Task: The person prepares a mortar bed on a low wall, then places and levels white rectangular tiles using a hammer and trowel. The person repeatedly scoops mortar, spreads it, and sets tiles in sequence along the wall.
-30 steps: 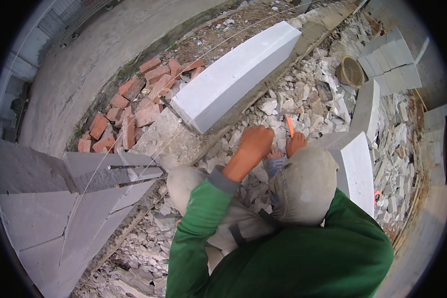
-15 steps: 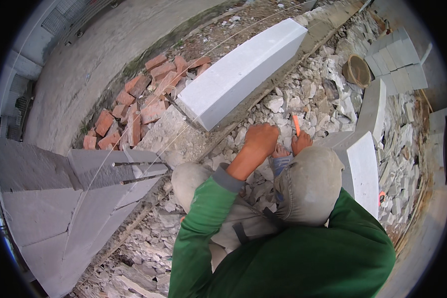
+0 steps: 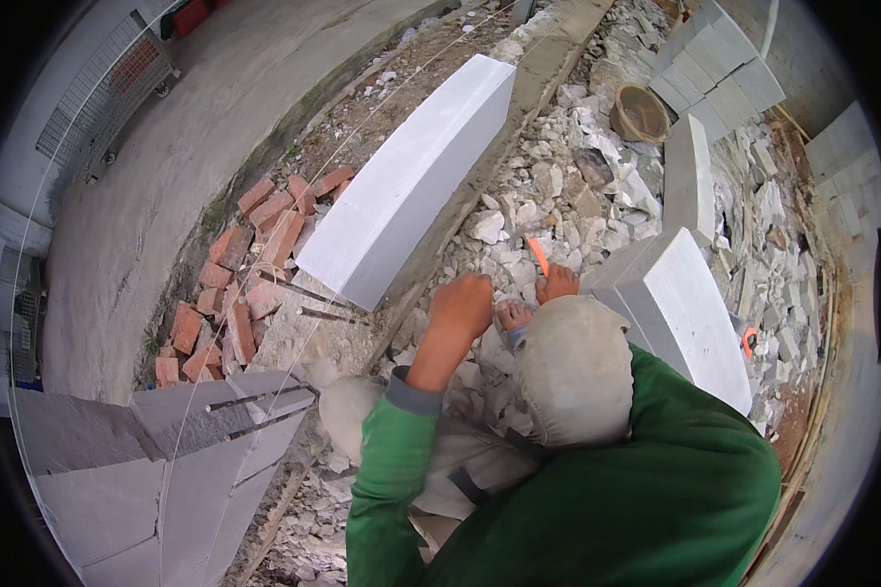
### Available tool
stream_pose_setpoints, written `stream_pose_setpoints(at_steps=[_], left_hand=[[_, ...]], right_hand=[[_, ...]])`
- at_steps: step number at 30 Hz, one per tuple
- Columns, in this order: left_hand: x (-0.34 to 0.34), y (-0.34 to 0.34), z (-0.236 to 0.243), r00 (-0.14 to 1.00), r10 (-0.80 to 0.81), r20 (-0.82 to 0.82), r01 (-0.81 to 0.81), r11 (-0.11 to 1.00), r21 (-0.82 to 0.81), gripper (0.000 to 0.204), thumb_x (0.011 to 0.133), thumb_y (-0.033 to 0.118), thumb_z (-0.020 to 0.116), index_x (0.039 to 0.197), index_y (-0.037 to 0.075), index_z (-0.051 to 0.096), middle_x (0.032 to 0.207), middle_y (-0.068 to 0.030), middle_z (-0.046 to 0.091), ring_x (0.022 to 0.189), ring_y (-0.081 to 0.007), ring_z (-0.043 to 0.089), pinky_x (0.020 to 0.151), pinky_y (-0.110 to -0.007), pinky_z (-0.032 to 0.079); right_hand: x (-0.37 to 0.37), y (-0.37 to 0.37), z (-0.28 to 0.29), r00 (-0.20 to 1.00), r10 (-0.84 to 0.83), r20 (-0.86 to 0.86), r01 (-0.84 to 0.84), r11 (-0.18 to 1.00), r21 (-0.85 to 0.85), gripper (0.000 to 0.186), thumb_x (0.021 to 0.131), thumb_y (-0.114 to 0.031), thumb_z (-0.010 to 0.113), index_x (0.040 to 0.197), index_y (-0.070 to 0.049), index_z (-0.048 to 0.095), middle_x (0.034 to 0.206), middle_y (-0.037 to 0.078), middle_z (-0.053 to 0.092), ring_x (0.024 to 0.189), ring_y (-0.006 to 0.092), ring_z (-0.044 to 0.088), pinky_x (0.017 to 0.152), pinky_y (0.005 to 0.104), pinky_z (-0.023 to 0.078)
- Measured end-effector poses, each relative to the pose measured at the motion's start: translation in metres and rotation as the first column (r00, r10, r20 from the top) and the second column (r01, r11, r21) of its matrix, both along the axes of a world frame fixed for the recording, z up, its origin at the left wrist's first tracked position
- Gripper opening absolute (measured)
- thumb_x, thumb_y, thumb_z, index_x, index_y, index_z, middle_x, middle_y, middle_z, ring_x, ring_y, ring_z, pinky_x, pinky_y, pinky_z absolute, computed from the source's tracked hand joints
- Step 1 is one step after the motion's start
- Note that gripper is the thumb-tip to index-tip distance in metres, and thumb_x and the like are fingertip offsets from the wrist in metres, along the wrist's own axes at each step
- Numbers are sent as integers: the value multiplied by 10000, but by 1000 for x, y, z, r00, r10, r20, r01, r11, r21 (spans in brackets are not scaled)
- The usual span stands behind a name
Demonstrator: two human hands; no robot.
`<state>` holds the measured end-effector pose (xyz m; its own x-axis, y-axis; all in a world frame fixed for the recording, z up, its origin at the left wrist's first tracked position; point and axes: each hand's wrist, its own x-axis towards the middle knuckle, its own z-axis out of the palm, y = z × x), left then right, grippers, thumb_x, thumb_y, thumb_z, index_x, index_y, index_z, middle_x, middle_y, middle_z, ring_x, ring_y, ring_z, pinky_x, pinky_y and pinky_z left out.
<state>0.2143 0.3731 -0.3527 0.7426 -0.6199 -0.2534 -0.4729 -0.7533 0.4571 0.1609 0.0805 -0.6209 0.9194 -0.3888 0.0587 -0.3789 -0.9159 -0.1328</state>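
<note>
Here, orange strip (image 3: 536,254) juts ahead of right hand (image 3: 558,282), cannot tell if grasped; left hand (image 3: 463,305) clenched

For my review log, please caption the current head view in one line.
Left hand curled over rubble, right hand at an orange strip, long white block and red bricks beyond.

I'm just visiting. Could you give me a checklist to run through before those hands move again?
1. Right hand firmly gripping the orange strip: cannot tell; they appear to meet.
2. Left hand empty: cannot tell; it is curled, its inside hidden.
3. Toes covered: not ok; they look bare, showing between the hands.
4. Ground even: not ok; loose rubble lies around.
5. Steel rods capped: not ok; ends look bare.
6. Long white block fixed: cannot tell.
</note>
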Motion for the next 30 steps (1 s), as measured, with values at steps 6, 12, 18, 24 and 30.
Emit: stream_pose_setpoints(at_steps=[6,12,18,24,30], left_hand=[[1,0,2,1000,-20,18,20,1000,7,399,880,241,762,1221,50,680,1153,-212,728,1101,-416,684,906,-526,552],[4,4,16,1000,11,1,-11,1000,-12,428,890,251,770,1253,43,676,1166,-216,716,1083,-419,691,893,-516,561],[27,7,42,910,232,344,-124,943,-308,371,932,151,727,1274,21,669,1222,-211,690,1106,-398,671,957,-491,537],[70,31,64,655,423,626,-358,903,-236,664,887,201,799,1464,16,527,1458,-232,525,1329,-414,521,1132,-525,410],[88,39,63,753,426,502,-529,845,77,975,778,285,899,1584,58,400,1593,-260,385,1447,-464,400,1207,-550,340]], right_hand=[[0,4,8,999,-11,-46,11,1000,2,437,878,-373,658,1153,-45,570,1139,140,636,1154,335,586,929,569,440],[4,-15,28,968,199,-154,-190,979,71,498,900,-398,659,1218,-27,564,1155,144,621,1159,346,550,956,575,409],[-1,-12,38,984,175,-43,-166,974,153,439,912,-369,651,1183,-28,595,1108,145,620,1121,333,542,946,555,363],[-2,-12,36,988,134,81,-147,974,172,351,893,-331,673,1075,-32,643,1050,140,626,1086,321,557,933,515,374],[0,-10,44,996,36,86,-59,957,284,299,886,-252,682,1059,-15,621,1037,161,620,1067,348,558,967,508,386]])
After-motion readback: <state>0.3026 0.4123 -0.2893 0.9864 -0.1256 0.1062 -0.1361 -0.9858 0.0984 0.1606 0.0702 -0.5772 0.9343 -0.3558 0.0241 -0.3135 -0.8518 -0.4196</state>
